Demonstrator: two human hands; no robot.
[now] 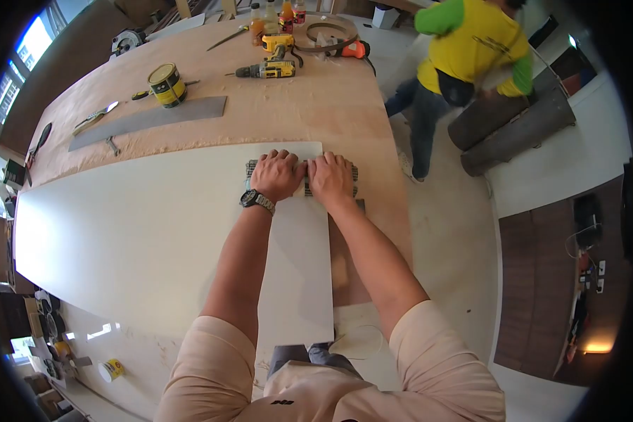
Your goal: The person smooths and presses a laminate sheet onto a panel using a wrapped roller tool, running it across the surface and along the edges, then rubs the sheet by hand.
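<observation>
A dark-and-pale patterned block (355, 173), largely covered, spans the glossy white panel's (141, 218) edge near the workbench's (330, 98) right edge, held under the closely bunched, curled fingers of left hand (279, 174) (wristwatch (258, 200) above) and right hand (331, 180).

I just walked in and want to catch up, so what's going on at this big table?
Someone has their left hand and right hand side by side on a dark-and-light striped thing, mostly hidden under them, at the edge of a white panel. Farther back on the wooden tabletop lie a yellow drill and a tin. A co-worker in yellow and green is beyond the table, beside dark rolls.
</observation>
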